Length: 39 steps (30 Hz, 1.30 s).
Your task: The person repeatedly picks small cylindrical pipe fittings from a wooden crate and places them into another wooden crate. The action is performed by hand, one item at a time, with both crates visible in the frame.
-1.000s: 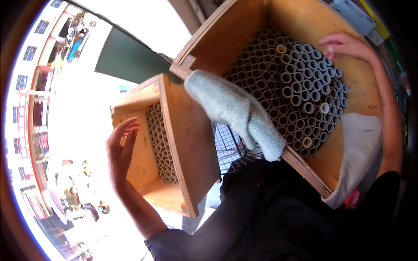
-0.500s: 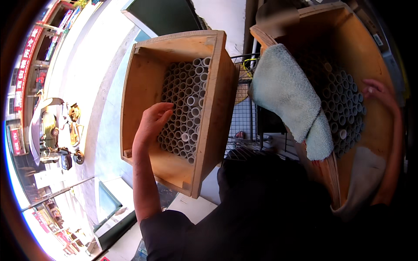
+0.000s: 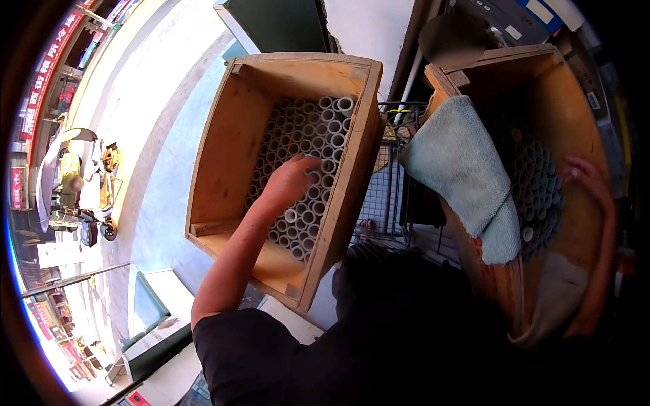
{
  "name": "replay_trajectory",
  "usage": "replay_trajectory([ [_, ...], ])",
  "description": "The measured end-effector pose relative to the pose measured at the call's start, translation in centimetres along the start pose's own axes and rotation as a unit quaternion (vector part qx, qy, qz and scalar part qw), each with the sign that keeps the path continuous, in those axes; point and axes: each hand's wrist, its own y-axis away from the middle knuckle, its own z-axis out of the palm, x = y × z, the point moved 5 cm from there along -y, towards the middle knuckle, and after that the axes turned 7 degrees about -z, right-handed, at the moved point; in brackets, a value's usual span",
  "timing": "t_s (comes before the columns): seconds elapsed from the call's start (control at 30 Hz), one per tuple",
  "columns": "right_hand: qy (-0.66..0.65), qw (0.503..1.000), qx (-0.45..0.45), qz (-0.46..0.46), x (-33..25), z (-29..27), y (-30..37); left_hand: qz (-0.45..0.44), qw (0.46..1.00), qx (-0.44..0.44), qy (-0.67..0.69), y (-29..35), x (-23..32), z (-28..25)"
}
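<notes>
In the left wooden box (image 3: 223,149), my left hand (image 3: 290,181) reaches in over rows of pale plastic tubes (image 3: 298,122) standing on end. Its fingertips are closed around the top of one white tube that stands higher than its neighbours; the fingers hide most of that tube. At the right side wall inside the right wooden box (image 3: 572,108), my right hand (image 3: 586,177) has its fingers loosely apart and nothing visible in them. It is beside a darker bundle of similar tubes (image 3: 535,169).
A pale blue-green towel (image 3: 467,176) drapes over the right box's left wall. Between the boxes is a wire rack (image 3: 379,196). A dark green panel (image 3: 284,27) stands beyond the left box. Parked vehicles (image 3: 84,183) and shop fronts line the street at left.
My left hand has moved right and deeper into the left box, onto the raised tube. My right hand stays by the right box's wall. The whole view has shifted slightly.
</notes>
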Motion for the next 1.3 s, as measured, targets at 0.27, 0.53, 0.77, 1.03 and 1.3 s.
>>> replay_trajectory([
  [0.27,-0.002,1.0,0.017,0.021,-0.9,0.9,0.3,0.017,0.995,0.076,-0.056,0.3,1.4,0.8],
  [0.53,-0.006,0.999,0.019,0.025,-0.3,0.5,0.4,0.041,0.99,0.01,-0.132,-0.2,2.2,1.4],
  [0.77,0.01,1.0,0.008,0.005,-0.5,0.4,0.2,0.019,0.996,0.041,-0.076,-0.4,1.5,0.7],
  [1.03,0.005,1.0,0.006,0.008,0.2,-0.1,0.4,0.012,0.997,0.064,-0.041,-0.8,0.4,1.5],
  [1.3,-0.019,0.999,0.019,0.035,-1.6,1.1,0.2,0.01,0.995,0.085,-0.053,-0.4,0.5,2.0],
])
